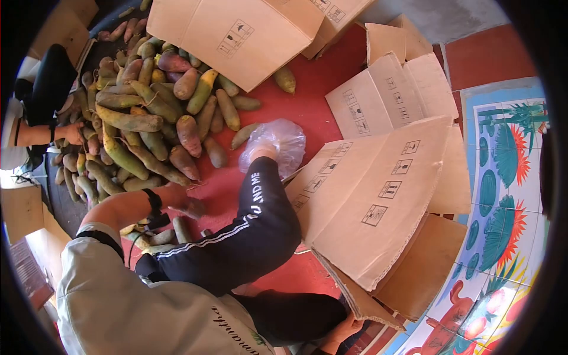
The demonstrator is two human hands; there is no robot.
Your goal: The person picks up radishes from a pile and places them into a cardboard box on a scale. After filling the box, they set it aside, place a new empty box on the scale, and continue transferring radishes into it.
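Note:
My left hand (173, 195), with a black strap at the wrist, is low over the red floor at the near edge of a heap of long green and reddish radishes (142, 121). Motion smears its fingers, which appear closed on a radish (193, 208). At the bottom right, my right hand (348, 327) grips the lower flap edge of an open cardboard box (361, 195). This box lies tilted beside my bent knee, its flaps spread. My thumb is partly hidden by the flap and my dark trouser leg.
Another person's hand (74, 134) reaches into the heap from the left. A clear plastic bag (290, 142) lies by my foot. More cardboard boxes stand at the top (236, 35) and upper right (384, 97). A painted tile wall (497, 177) runs along the right.

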